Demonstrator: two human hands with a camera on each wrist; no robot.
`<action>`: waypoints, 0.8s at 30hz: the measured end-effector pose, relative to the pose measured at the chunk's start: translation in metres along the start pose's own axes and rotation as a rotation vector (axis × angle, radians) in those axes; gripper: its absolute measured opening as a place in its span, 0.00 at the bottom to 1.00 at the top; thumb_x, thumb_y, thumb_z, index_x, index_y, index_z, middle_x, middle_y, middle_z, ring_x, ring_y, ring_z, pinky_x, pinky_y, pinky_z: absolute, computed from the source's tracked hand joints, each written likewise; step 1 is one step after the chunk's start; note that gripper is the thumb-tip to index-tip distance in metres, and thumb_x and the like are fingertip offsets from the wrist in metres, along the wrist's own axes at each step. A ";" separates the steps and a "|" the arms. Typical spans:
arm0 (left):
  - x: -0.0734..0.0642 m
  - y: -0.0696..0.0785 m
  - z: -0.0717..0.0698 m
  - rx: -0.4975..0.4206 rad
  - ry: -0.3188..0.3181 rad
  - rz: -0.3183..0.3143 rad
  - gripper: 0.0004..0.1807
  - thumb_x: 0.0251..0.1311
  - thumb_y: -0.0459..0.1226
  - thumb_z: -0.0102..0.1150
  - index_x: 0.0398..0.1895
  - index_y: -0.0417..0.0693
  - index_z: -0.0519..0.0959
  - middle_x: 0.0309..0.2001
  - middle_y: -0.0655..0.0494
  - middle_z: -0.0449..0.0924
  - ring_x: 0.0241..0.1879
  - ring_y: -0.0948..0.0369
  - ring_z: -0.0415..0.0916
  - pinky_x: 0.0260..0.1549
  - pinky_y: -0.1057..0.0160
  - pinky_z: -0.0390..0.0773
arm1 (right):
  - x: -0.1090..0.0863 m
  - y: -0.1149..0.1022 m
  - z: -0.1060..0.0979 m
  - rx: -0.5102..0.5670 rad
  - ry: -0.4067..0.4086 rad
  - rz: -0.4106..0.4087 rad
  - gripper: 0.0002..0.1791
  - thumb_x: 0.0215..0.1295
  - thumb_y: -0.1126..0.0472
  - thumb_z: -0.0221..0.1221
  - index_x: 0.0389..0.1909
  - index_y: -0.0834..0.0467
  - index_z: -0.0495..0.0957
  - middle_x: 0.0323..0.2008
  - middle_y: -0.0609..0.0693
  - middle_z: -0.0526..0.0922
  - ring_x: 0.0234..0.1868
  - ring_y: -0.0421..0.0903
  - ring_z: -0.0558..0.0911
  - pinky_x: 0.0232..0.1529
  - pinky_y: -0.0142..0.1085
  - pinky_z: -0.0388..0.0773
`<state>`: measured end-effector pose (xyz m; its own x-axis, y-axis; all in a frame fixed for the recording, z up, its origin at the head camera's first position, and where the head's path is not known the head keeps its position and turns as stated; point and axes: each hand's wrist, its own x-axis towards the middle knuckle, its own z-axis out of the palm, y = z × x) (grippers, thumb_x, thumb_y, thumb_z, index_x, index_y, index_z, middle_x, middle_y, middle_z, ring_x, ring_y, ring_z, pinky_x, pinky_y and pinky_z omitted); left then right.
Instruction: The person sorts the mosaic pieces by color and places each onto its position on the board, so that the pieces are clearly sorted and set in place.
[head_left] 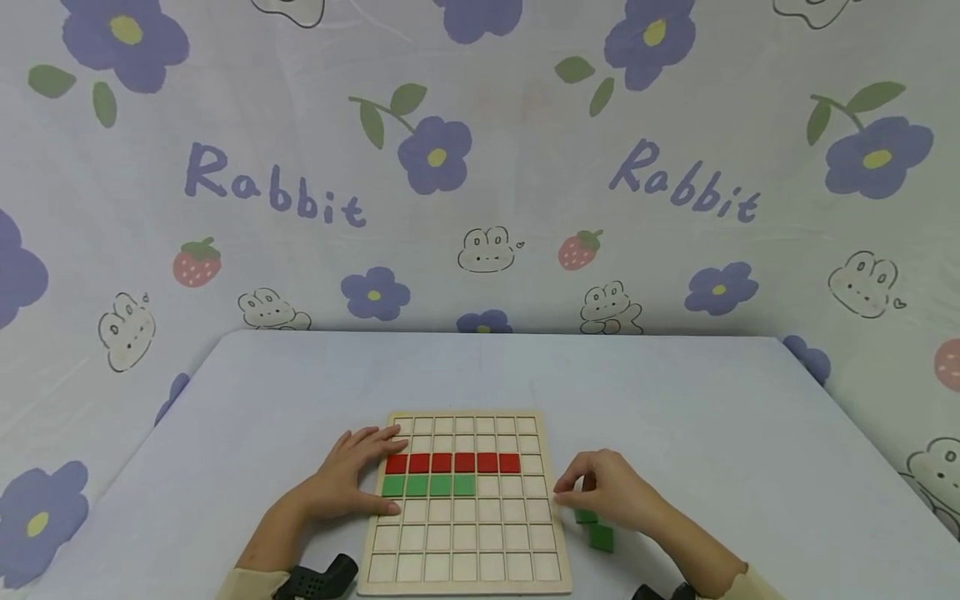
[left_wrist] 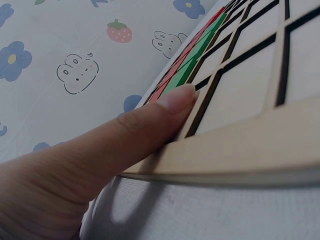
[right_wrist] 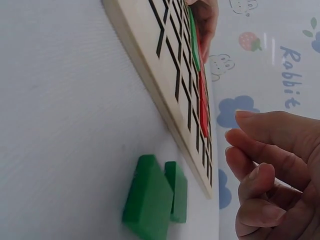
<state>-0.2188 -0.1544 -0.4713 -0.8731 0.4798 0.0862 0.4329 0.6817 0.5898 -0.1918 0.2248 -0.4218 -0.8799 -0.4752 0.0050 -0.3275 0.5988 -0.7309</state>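
A wooden grid board lies on the table, its upper cells partly filled. One row holds several red tiles; the row below holds several green tiles from the left side. My left hand rests on the board's left edge, fingers spread. In the left wrist view its thumb presses on the frame beside the green row. My right hand hovers just off the board's right edge, fingers loosely bent, thumb and forefinger apart with nothing visible between them. Two loose green tiles lie on the table below it.
The white-covered table extends around the board. Behind it hangs a cloth printed with flowers, rabbits and strawberries. Dark wrist devices sit at both forearms near the lower edge of the head view.
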 end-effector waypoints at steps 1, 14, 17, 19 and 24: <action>0.000 0.000 0.000 -0.002 0.001 0.000 0.47 0.37 0.57 0.72 0.64 0.53 0.68 0.70 0.49 0.58 0.69 0.41 0.48 0.65 0.33 0.37 | -0.002 0.001 0.000 -0.004 -0.003 0.004 0.06 0.53 0.57 0.66 0.27 0.55 0.82 0.23 0.43 0.77 0.17 0.34 0.67 0.16 0.27 0.66; -0.001 0.001 -0.001 0.002 0.004 0.014 0.47 0.37 0.57 0.71 0.64 0.53 0.68 0.70 0.48 0.58 0.69 0.41 0.49 0.65 0.33 0.38 | -0.021 0.010 -0.006 0.015 0.013 0.093 0.11 0.49 0.56 0.69 0.30 0.58 0.82 0.30 0.47 0.80 0.19 0.33 0.67 0.18 0.27 0.67; -0.002 0.001 -0.001 0.000 0.002 0.017 0.47 0.37 0.57 0.71 0.64 0.52 0.68 0.70 0.48 0.58 0.69 0.42 0.49 0.65 0.33 0.38 | -0.025 0.012 -0.006 0.022 0.019 0.109 0.11 0.49 0.56 0.69 0.30 0.59 0.82 0.30 0.47 0.80 0.19 0.34 0.67 0.18 0.27 0.67; -0.002 0.002 -0.001 0.001 0.000 0.019 0.47 0.37 0.57 0.71 0.64 0.52 0.68 0.70 0.48 0.58 0.69 0.41 0.49 0.65 0.33 0.38 | -0.027 0.013 -0.007 0.026 0.020 0.120 0.12 0.48 0.55 0.69 0.31 0.59 0.82 0.30 0.47 0.80 0.19 0.34 0.67 0.18 0.27 0.67; -0.002 0.003 -0.002 -0.005 -0.010 0.007 0.47 0.38 0.57 0.71 0.65 0.52 0.67 0.70 0.48 0.57 0.69 0.41 0.48 0.65 0.33 0.36 | -0.031 0.018 -0.007 0.033 0.028 0.166 0.13 0.48 0.54 0.69 0.31 0.58 0.82 0.27 0.46 0.79 0.19 0.35 0.68 0.18 0.27 0.67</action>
<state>-0.2166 -0.1543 -0.4681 -0.8678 0.4901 0.0818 0.4375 0.6756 0.5935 -0.1725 0.2546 -0.4304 -0.9304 -0.3531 -0.0986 -0.1660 0.6456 -0.7454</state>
